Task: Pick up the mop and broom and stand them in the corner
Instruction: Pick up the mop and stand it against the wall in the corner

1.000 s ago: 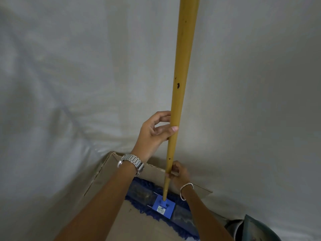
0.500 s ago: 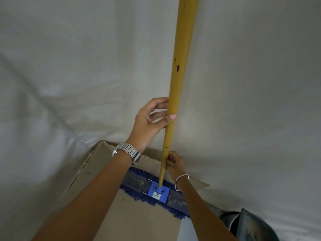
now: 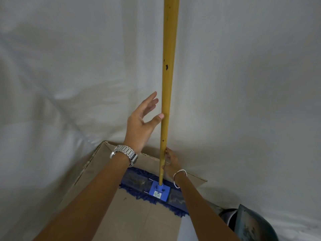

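The mop stands upright in the corner. Its long yellow handle [image 3: 168, 84] runs up out of the frame, and its blue head [image 3: 160, 192] with a blue fringe rests on cardboard at the wall's foot. My left hand [image 3: 141, 122], with a metal watch on the wrist, is beside the handle at mid height. Its fingers are spread and only the thumb tip touches the wood. My right hand [image 3: 172, 162], with a thin bangle, is low on the handle just above the head, thumb and fingers around it. No broom is in view.
A flattened cardboard sheet [image 3: 132, 221] covers the floor in the corner, its far edges folded up against the walls. White sheeting [image 3: 243, 101] covers both walls. A dark blue-grey container [image 3: 250, 225] sits at the lower right, next to the mop head.
My left hand has let go of the handle: the curled fingers have spread open, and only the thumb stays against it. The right hand keeps its low hold. The mop stands more upright.
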`<move>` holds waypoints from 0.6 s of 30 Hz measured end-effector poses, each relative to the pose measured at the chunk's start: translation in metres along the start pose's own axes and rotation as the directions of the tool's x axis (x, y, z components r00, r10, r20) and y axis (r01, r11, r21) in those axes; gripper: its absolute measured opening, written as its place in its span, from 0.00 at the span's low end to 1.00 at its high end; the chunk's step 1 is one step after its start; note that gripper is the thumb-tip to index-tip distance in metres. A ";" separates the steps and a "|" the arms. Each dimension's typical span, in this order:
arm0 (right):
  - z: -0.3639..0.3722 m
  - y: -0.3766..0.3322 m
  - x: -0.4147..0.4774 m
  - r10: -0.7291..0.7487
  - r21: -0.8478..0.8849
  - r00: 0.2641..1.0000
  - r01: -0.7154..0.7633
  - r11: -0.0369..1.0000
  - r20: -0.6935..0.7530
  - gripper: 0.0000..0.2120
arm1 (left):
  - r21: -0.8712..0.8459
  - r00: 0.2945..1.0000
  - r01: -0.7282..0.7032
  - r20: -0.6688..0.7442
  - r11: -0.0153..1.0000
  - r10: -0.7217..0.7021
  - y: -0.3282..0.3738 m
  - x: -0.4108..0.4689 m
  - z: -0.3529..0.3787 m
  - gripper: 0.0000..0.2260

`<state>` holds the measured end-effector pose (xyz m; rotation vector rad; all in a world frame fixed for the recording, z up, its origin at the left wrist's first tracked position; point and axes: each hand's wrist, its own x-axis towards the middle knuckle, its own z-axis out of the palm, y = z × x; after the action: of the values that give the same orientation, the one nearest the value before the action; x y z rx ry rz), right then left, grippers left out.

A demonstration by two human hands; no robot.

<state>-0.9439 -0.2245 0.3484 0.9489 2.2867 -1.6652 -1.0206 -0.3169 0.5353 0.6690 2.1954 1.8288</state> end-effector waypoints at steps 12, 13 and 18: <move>-0.072 -0.055 -0.090 -0.226 -0.213 0.965 0.195 0.957 -0.130 0.34 | 0.531 0.988 -0.017 0.140 0.847 -0.067 0.057 -0.043 -0.011 0.23; -0.081 -0.064 -0.102 -0.258 -0.250 0.957 0.219 0.943 -0.136 0.34 | 0.601 0.988 -0.043 0.146 0.798 -0.056 0.067 -0.050 -0.013 0.24; -0.116 -0.111 -0.172 -0.407 -0.458 0.887 0.276 0.845 -0.218 0.30 | 0.812 0.984 -0.180 0.150 0.555 0.099 0.123 -0.080 -0.020 0.24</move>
<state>-0.8449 -0.2081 0.5614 0.7692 3.0131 -1.0921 -0.9331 -0.3558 0.6479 1.0689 2.9527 0.6349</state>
